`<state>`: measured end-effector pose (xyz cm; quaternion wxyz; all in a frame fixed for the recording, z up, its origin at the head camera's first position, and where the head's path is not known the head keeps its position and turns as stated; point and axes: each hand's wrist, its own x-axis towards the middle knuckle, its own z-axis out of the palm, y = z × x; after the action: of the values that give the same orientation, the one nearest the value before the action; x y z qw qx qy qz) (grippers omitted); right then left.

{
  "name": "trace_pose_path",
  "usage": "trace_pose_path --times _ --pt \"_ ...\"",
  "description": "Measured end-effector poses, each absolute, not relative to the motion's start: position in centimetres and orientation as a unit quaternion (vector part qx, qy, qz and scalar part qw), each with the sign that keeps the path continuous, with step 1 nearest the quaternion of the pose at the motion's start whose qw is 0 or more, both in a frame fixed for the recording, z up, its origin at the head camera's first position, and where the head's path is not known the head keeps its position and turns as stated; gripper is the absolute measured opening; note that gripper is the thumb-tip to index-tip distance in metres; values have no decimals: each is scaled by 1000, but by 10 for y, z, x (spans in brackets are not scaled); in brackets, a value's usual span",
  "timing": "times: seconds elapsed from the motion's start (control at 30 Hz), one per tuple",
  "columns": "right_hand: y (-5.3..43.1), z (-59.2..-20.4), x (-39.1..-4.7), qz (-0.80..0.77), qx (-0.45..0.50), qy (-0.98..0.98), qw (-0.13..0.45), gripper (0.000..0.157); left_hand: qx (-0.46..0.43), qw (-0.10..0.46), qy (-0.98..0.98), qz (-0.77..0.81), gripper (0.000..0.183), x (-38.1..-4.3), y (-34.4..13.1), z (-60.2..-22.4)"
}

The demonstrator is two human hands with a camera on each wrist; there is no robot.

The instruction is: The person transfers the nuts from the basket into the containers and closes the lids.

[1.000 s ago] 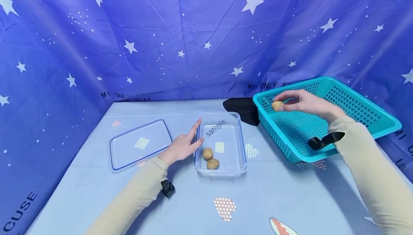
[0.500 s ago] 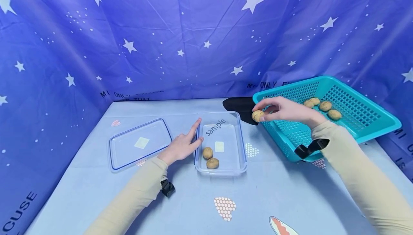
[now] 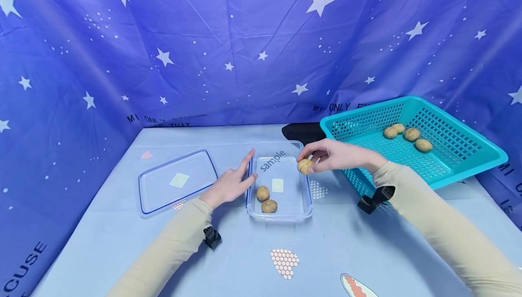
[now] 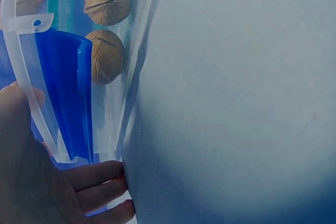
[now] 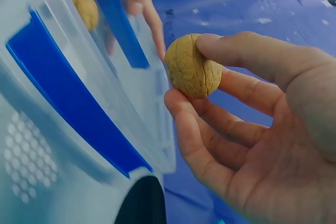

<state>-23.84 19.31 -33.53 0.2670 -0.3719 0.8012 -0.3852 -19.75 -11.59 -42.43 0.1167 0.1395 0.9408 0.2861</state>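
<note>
My right hand [image 3: 336, 155] pinches a walnut [image 3: 304, 166] between thumb and fingertips, over the right rim of a clear plastic container [image 3: 291, 204]. In the right wrist view the walnut [image 5: 193, 66] shows its seam and wrinkled shell. My left hand [image 3: 229, 186] touches the container's left side, index finger and thumb straight along the rim. Two walnuts [image 3: 263, 193] lie together in the container's near left corner. The left wrist view shows a blue side latch [image 4: 68, 87] hanging down beside the left hand [image 4: 79, 187], with both walnuts [image 4: 107, 1] behind the clear wall.
A turquoise perforated basket [image 3: 452, 170] at the right holds several walnuts [image 3: 412, 134]. The clear lid with a blue seal [image 3: 163, 191] lies flat at the left. A black object [image 3: 299, 131] lies behind the container, partly hidden. A starred blue curtain [image 3: 228, 38] surrounds the table.
My right hand has carried the walnut left and toward me, out from over the basket to the container's right rim. The basket's walnuts came into view. My left hand stayed put.
</note>
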Motion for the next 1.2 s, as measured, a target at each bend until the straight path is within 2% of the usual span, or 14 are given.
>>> trace_pose_path --times 0.47,0.9,1.2 --pt "165 -352 -219 -364 -417 776 301 34 144 114 942 281 69 -197 -115 -424" --pt "150 -358 -219 -354 -435 756 337 36 139 113 942 284 68 -198 -114 -423" --pt "166 -343 -228 -342 -421 784 303 33 147 112 941 284 69 -198 -115 -425"
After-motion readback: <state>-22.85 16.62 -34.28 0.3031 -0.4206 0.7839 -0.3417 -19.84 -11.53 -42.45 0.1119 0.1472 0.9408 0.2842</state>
